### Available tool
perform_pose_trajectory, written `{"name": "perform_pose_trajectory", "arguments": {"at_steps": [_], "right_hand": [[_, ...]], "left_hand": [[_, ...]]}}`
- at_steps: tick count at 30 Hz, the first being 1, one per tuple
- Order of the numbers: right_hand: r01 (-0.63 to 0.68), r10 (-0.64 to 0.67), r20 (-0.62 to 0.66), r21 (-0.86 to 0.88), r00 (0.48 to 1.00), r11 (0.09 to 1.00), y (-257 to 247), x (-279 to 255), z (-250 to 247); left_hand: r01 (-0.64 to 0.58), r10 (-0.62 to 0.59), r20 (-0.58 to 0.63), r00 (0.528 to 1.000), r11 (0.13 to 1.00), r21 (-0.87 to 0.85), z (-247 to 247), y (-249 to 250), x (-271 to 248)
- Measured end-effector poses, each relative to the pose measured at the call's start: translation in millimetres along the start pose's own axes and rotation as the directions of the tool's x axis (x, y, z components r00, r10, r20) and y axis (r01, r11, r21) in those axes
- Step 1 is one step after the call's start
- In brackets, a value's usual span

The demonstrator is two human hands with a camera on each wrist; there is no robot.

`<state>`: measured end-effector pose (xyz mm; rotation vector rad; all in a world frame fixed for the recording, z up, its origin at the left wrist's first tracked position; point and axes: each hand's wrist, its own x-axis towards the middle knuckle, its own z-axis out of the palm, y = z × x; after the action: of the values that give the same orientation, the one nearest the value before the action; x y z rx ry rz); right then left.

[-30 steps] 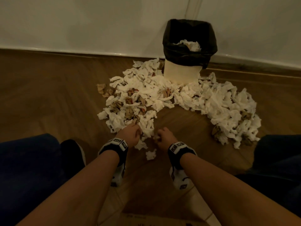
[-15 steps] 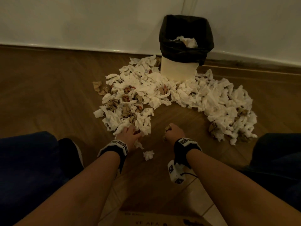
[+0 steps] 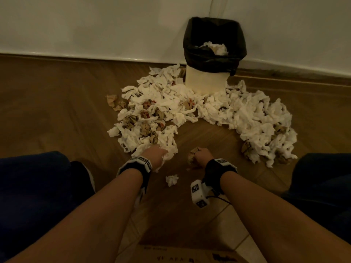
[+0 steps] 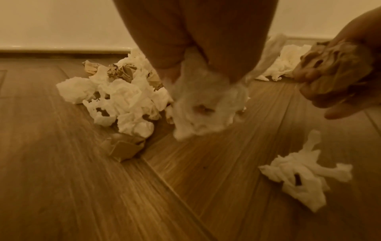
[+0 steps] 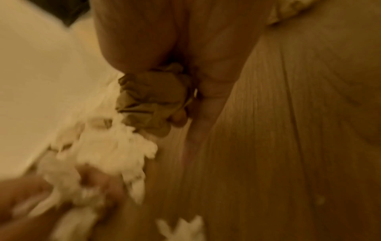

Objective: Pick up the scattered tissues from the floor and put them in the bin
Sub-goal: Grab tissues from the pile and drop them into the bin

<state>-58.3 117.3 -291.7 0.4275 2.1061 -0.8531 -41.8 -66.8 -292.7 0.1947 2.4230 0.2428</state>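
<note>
Against the white wall (image 3: 95, 25) stands the bin (image 3: 206, 81), a pale tub lined with a black bag (image 3: 214, 59) folded over its rim, and a few crumpled tissues (image 3: 216, 49) already lie inside it. Around the foot of the bin the wooden floor (image 3: 57, 103) carries the scattered tissues (image 3: 171, 103), a broad heap of white wads mixed with brown ones that spreads out from both sides of the bin and curves toward the person.

At the near edge of that heap, on the side farthest from the bin, the left hand (image 3: 154, 155) has its fingers curled round a bunch of white tissue (image 4: 204, 104); the left wrist view shows the bunch hanging from the grip, blurred, just above the floor. Level with it, and apart from the heap, the right hand (image 3: 202, 155) is closed in a fist round a brown paper wad (image 3: 192, 154), which bulges out between the fingers (image 5: 179, 116) in the right wrist view.

One small white tissue (image 3: 171, 180) lies alone on the floor, farther from the bin than both hands and between the two forearms. Each wrist wears a black band with a white camera block (image 3: 199, 194). Dark-clothed knees (image 3: 34, 186) frame the scene on both sides, and the edge of a cardboard box (image 3: 180, 255) shows farthest from the bin.
</note>
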Motion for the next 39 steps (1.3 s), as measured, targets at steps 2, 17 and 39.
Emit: {"name": "perform_pose_trajectory", "arguments": {"at_steps": [2,17,39], "right_hand": [[-0.052,0.051,-0.027,-0.033,0.998,0.998,0.1,2.5,-5.8],[0.011,-0.122,0.068,0.833,0.99,0.553,-5.1,-28.0,-52.9],[0.371,-0.257,-0.298,0.876,0.919,0.308,-122.9,-70.9,-200.1]], "left_hand": [[0.011,-0.011,-0.001,1.0,1.0,-0.005,-2.7,2.0,0.2],[0.105,-0.187,-0.174,0.967,0.913,-0.393,-42.9,23.7,8.6],[-0.2,-0.281,-0.32,0.905,0.382,-0.902,-243.5,78.6,3.6]]}}
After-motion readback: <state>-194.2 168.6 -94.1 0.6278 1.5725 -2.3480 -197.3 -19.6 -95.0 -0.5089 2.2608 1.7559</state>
